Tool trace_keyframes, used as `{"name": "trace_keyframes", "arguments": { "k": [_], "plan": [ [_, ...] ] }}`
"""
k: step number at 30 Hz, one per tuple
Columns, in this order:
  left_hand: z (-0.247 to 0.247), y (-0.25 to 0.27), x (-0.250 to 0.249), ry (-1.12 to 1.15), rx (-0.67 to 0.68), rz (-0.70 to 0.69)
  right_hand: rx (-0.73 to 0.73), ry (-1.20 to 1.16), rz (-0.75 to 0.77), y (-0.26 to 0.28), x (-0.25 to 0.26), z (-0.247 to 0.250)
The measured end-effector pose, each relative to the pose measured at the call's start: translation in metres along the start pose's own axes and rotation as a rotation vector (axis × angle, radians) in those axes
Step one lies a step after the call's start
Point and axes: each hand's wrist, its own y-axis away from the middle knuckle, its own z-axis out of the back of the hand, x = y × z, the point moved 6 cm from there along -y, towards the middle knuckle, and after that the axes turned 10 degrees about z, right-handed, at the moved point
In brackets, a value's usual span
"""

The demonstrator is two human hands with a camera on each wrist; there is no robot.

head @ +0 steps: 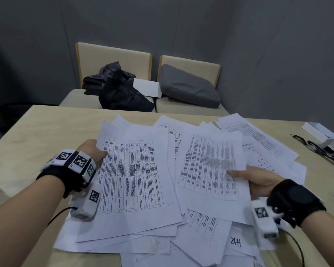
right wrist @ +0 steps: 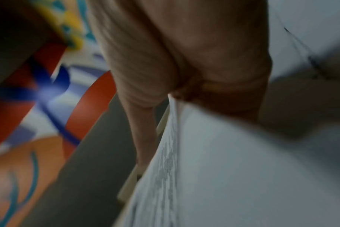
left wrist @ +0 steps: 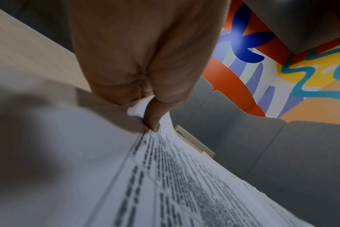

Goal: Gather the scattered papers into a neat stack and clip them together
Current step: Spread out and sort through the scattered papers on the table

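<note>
Printed papers (head: 162,189) sprawl across a pale table (head: 37,132). The left hand (head: 94,151) pinches one sheet's edge under its thumb. The right hand (head: 258,182) grips another sheet.

Light wood table (head: 37,132), pretty much buried in the middle under a loose overlapping spread of printed papers (head: 135,170), mostly tables of text, one sheet near the front edge marked "HR". Over at the far right edge there's a white box (head: 319,131) and next to it some black stuff, maybe clips and a strap (head: 316,149), too blurry to call.
</note>
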Motion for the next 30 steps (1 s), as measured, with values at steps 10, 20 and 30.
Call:
{"name": "trace_keyframes", "arguments": {
  "k": [10,20,30],
  "plan": [
    [-0.001,0.002,0.000,-0.051,-0.018,-0.029,-0.194,0.047,0.007,-0.041,0.012,-0.034],
    [-0.001,0.001,0.005,-0.004,-0.033,-0.054,-0.403,0.350,0.424,-0.055,0.057,-0.051],
    [0.007,-0.007,0.013,0.028,0.036,0.001,-0.583,0.045,0.523,0.006,0.093,0.061]
  ]
}}
